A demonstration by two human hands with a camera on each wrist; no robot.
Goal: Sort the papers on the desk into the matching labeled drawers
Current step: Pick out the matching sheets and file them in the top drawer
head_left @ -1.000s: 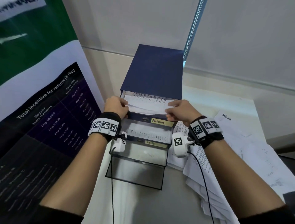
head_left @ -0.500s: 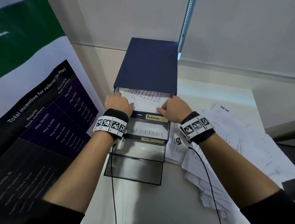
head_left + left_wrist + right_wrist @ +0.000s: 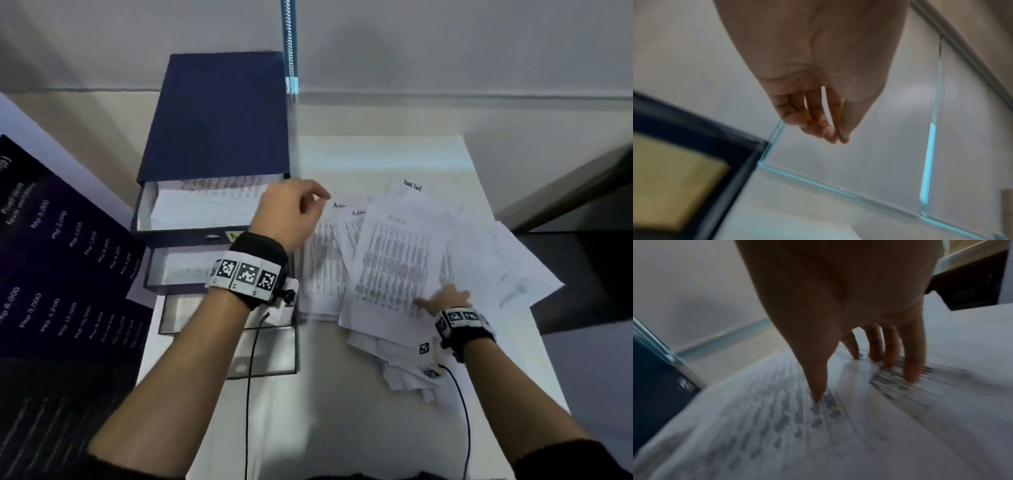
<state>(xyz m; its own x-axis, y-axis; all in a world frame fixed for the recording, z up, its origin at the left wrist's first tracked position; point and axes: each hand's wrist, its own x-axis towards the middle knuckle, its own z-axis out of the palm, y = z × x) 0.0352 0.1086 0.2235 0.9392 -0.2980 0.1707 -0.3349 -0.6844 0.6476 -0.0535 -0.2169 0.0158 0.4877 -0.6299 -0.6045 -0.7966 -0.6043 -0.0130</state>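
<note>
A dark blue drawer unit (image 3: 219, 116) stands at the desk's left. Its top drawer (image 3: 143, 212) is pulled out with white sheets (image 3: 205, 205) lying in it, and two lower drawers (image 3: 185, 270) are also out. My left hand (image 3: 317, 200) hovers by the top drawer's right corner, fingers loosely curled and holding nothing; the left wrist view shows the left hand (image 3: 835, 138) empty too. A loose pile of printed papers (image 3: 394, 260) lies to the right. My right hand (image 3: 442, 298) rests on it, and in the right wrist view the right hand (image 3: 855, 379) touches the sheets with straight, spread fingers.
A large dark poster (image 3: 61, 274) leans at the left. A glass partition edge (image 3: 289, 51) rises behind the drawers. Right of the desk (image 3: 325, 411) is a dark drop (image 3: 582, 274). Wrist cables (image 3: 248, 394) trail toward me.
Both hands have left the papers in the top drawer. The left one rose toward its right corner, and the right one swung over onto the pile.
</note>
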